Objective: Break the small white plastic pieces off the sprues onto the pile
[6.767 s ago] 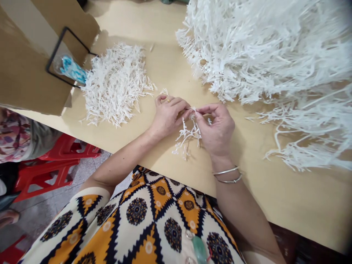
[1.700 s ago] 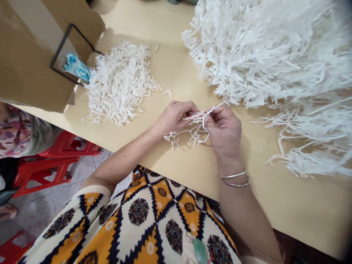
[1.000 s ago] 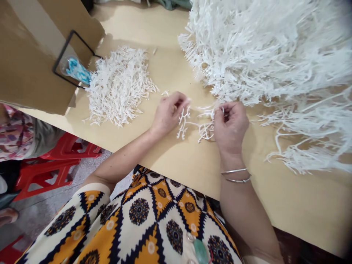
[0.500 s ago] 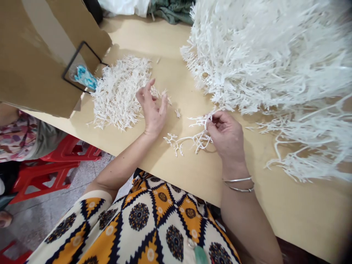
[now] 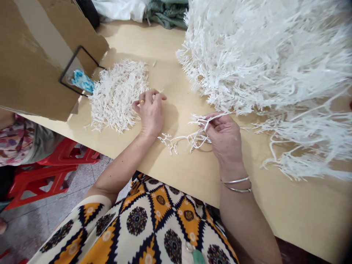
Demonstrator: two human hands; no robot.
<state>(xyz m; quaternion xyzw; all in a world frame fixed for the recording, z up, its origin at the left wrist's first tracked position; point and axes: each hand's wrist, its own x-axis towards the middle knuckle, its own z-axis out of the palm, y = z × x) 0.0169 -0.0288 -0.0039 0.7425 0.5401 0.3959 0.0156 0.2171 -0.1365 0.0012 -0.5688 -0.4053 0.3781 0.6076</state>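
Note:
My right hand [image 5: 226, 137] pinches a white, branching plastic twig [image 5: 200, 119] between thumb and fingers. Its thin forked ends point left, and another branched stretch [image 5: 176, 138] trails just above the table. At the right edge of a small heap of short white sprigs [image 5: 118, 97] is my left hand [image 5: 151, 113], back upward. The left fingers are bent and drawn together; whatever lies under them is hidden, though white tips show just beyond them.
A large mound of white branching strands [image 5: 261, 55] fills the table's right side. At left stands a cardboard box [image 5: 41, 55], with a black wire frame and a blue-and-white packet [image 5: 82, 80] by it. Folded cloth [image 5: 166, 13] lies behind. Red stools [image 5: 41, 179] and a seated person are at left.
My left hand has gone from spread fingers to bent, closed ones beside the small heap. Loose bits near it no longer show. My right hand keeps its pinch; the view has shifted slightly.

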